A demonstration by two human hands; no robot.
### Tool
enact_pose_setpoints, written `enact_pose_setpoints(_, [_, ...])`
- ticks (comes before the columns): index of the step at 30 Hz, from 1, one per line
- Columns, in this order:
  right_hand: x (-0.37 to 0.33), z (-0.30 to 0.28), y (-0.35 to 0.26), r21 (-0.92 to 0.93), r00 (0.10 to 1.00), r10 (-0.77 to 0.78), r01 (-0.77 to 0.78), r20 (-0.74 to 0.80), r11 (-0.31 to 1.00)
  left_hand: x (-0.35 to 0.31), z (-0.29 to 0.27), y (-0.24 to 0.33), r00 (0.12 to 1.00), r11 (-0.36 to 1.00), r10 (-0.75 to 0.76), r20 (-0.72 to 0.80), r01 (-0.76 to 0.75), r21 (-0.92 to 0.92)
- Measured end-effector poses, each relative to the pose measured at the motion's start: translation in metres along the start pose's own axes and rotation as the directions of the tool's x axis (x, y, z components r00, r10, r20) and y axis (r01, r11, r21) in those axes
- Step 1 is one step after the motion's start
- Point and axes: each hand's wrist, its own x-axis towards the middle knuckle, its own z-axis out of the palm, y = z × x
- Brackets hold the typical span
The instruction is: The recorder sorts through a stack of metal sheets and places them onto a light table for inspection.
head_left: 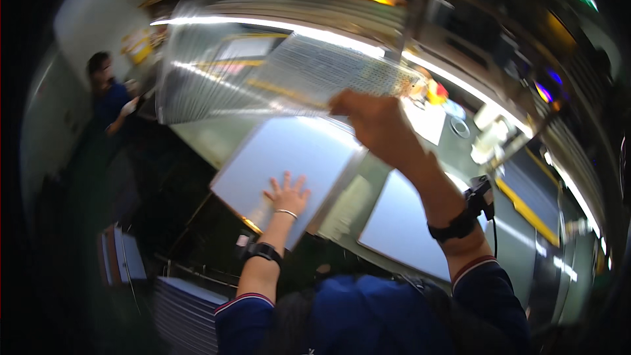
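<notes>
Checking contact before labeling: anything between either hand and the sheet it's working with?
Nothing visible. The left hand lies flat directly on the white panel; the right hand grips the edge of the raised clear perforated sheet directly.

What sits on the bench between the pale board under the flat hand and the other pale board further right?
In the head view, a greyish rectangular sheet lies between the left board and the right board.

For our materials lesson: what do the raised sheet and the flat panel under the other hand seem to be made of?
Raised sheet: probably clear, glossy plastic, since the lights show through it and it has a fine grid texture. Flat panel under the left hand: smooth, pale and matte, perhaps plastic or coated board; unclear.
</notes>
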Motion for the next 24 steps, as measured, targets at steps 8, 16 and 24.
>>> enact_pose_setpoints(8, [-0.293, 0.031, -0.014, -0.106, 0.974, 0.217, -0.223, -0.064, 0.969, -0.102, -0.041, 0.029, 0.926, -0.558, 0.031, 0.375, 0.328, -0.763])
enact_pose_setpoints(16, [-0.41, 0.017, -0.077, -0.177, 0.697, 0.696, -0.717, -0.172, 0.674, -0.12, -0.026, 0.021, 0.614, 0.277, 0.325, 0.719, 0.665, -0.693])
enact_pose_setpoints(24, [-0.539, -0.025, -0.121, 0.898, -0.515, 0.763, 0.03, 0.39, -0.438, -0.079, -0.035, 0.028, 0.446, 0.623, 0.485, 0.752, 0.427, -0.655])
